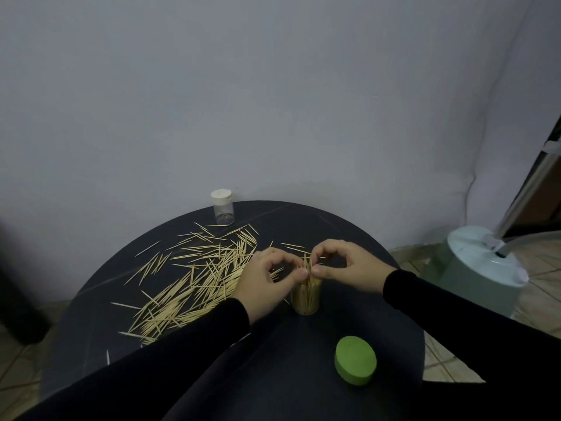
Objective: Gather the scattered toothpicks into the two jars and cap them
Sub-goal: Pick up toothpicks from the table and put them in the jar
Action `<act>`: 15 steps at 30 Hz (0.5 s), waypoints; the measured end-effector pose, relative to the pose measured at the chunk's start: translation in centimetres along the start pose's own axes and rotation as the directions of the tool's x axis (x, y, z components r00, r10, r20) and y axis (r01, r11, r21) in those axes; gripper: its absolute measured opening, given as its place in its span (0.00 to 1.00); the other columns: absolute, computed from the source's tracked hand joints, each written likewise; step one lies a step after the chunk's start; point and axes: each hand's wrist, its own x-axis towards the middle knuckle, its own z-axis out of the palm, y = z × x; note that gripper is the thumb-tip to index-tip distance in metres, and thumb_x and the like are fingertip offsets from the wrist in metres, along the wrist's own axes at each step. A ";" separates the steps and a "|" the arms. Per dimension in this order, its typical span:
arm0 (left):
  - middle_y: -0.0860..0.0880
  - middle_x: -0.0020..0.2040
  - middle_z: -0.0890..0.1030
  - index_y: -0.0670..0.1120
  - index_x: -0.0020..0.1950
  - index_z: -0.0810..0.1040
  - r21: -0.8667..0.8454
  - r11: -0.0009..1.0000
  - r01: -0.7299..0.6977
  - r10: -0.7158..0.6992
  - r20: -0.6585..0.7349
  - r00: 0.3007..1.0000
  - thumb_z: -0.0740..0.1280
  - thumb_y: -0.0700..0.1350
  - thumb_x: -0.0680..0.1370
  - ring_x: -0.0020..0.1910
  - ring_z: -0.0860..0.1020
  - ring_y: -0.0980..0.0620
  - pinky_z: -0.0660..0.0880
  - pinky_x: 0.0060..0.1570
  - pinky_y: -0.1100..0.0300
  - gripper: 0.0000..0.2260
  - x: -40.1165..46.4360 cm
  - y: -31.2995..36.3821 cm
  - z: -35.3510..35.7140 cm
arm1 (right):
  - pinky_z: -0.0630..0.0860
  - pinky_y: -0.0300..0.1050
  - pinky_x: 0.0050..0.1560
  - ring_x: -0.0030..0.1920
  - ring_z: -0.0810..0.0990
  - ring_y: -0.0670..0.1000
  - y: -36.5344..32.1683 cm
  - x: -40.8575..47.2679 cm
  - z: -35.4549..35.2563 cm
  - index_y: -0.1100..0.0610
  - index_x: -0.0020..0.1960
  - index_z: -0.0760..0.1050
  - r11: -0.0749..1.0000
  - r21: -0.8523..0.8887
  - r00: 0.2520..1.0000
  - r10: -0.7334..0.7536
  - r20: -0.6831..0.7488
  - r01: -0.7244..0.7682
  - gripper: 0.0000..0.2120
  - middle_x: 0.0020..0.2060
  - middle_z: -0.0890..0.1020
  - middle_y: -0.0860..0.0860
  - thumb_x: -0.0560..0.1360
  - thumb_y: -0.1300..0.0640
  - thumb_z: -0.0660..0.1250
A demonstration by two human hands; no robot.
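round table (pixel 303 390), toothpicks (pixel 194 278) near left edge

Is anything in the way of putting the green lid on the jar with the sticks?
Yes. Both hands, left hand and right hand, are over the open jar, and toothpicks stick up out of its mouth. The green lid lies nearer on the black table, with nothing between.

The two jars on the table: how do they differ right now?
The near jar stands open and packed with toothpicks; the far jar wears a white cap and looks nearly empty. The near jar sits between both hands, left and right, which pinch toothpicks at its mouth; nothing touches the far jar. Both are clear and upright.
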 end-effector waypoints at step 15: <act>0.61 0.63 0.75 0.55 0.68 0.72 0.457 0.773 -0.441 0.371 0.238 0.898 0.58 0.57 0.78 0.64 0.68 0.55 0.67 0.59 0.52 0.19 -0.9 -0.7 -0.9 | 0.69 0.34 0.53 0.54 0.73 0.37 0.4 0.0 -0.8 0.46 0.61 0.75 0.986 -0.164 0.988 0.022 0.153 0.004 0.21 0.53 0.78 0.41 0.69 0.45 0.74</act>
